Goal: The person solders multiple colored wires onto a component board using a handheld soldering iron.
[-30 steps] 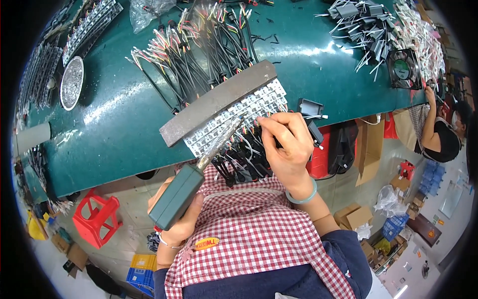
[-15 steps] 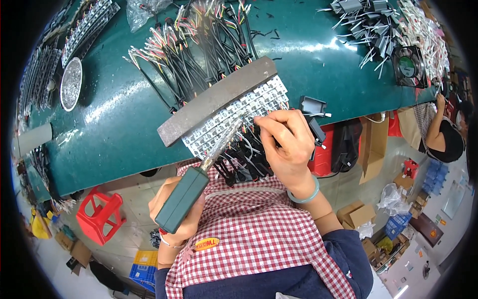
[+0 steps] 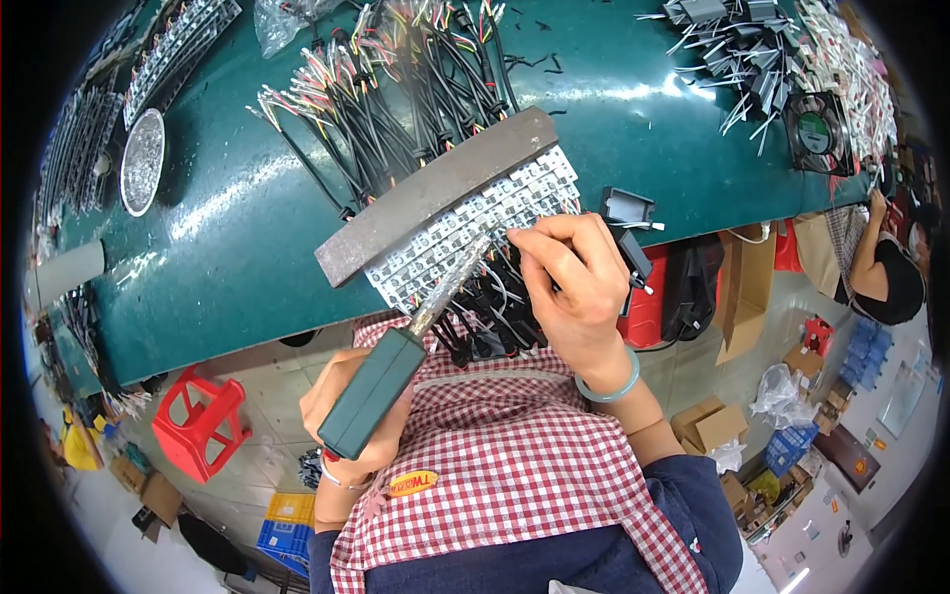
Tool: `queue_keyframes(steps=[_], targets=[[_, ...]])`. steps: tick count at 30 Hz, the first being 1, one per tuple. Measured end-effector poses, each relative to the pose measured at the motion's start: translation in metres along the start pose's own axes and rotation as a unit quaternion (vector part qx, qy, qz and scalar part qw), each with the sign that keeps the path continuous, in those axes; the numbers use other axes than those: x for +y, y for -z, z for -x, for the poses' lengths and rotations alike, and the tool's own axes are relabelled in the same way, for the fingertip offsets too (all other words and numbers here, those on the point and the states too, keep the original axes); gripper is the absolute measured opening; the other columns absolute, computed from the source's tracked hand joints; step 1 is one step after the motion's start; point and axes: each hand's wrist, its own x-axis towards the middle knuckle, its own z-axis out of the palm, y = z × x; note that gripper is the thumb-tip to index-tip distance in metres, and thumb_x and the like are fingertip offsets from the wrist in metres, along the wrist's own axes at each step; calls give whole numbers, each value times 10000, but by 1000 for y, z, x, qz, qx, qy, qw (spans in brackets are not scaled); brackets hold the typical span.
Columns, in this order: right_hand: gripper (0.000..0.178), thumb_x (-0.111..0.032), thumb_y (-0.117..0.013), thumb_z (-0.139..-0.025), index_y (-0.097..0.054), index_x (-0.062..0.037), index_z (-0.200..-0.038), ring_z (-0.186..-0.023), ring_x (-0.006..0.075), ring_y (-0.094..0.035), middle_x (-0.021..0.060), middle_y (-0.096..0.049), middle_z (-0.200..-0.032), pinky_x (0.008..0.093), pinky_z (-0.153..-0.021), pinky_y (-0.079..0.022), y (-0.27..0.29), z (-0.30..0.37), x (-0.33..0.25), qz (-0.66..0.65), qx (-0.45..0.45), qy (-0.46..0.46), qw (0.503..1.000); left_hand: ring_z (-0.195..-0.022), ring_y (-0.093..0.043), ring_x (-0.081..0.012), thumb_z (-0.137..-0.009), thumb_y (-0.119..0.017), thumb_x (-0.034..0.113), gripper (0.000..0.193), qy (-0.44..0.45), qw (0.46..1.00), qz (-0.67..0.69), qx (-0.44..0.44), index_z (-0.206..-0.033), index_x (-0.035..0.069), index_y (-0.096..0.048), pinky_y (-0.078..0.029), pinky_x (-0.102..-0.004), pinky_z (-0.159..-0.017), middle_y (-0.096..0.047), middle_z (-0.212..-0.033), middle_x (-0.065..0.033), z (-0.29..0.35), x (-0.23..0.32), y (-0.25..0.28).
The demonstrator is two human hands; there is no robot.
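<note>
While the left hand (image 3: 348, 416) is clenched around the dark green handle of a soldering iron (image 3: 396, 342), the iron's metal shaft slants up and to the right, with its tip resting on the white row of small circuit boards (image 3: 465, 223) at the near edge of the green table (image 3: 228, 247). The right hand (image 3: 574, 282) pinches something thin just beside that tip; what it grips is too small to make out, though it sits among the black cables (image 3: 485, 307) hanging off the table edge. A long grey metal bar (image 3: 435, 188) lies across the boards, touching them. Beyond the bar, more black cables with coloured ends (image 3: 396, 89) fan out. A round metal dish (image 3: 142, 158) sits far left, a small fan (image 3: 819, 129) far right. Another person (image 3: 886, 267) works at the right rim.
</note>
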Motion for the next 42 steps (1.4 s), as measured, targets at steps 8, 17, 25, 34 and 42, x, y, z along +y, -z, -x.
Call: queue_keyframes(steps=[8, 17, 25, 34, 42], targets=[[308, 103, -722, -657, -691, -42, -928, -727, 229, -575, 69, -592, -843, 325, -593, -476, 2, -2, -1, 2, -12, 0, 1000, -648, -647, -284, -604, -720, -23, 210, -3, 1000, -2, -6, -811, -36, -682, -511, -331, -565, -634, -770, -139, -2, -1, -1], [285, 99, -719, -664, -691, -36, -914, -727, 229, -576, 70, -592, -842, 326, -595, -478, 3, -4, -2, 4, -17, -2, 1000, -635, -621, -238, -657, -742, 37, 291, -41, 999, -1, -29, -926, -46, -667, -473, -316, -595, -650, -814, -136, -4, -4, 2], [273, 92, -717, -669, -689, -37, -909, -727, 233, -576, 67, -587, -837, 330, -597, -475, 3, -4, -1, 7, -21, 1, 1000, -643, -649, -287, -570, -714, -17, 224, -27, 999, -17, 12, -790, -47, -679, -516, -336, -559, -635, -768, -148, 1, 0, 1], [262, 93, -713, -675, -682, -31, -903, -736, 245, -575, 74, -583, -837, 347, -610, -475, 3, -4, 0, 5, -20, 3, 1000, -687, -678, -299, -595, -711, -33, 220, -51, 998, -31, 21, -814, -41, -695, -546, -331, -600, -665, -822, -162, 0, 0, -1], [256, 98, -708, -683, -678, -28, -904, -739, 250, -577, 77, -585, -837, 353, -614, -475, 3, -3, 1, -5, -19, 1, 1000, -665, -666, -293, -606, -710, -33, 204, -32, 999, -20, 2, -809, -43, -687, -534, -328, -582, -652, -797, -153, -4, 0, -4]])
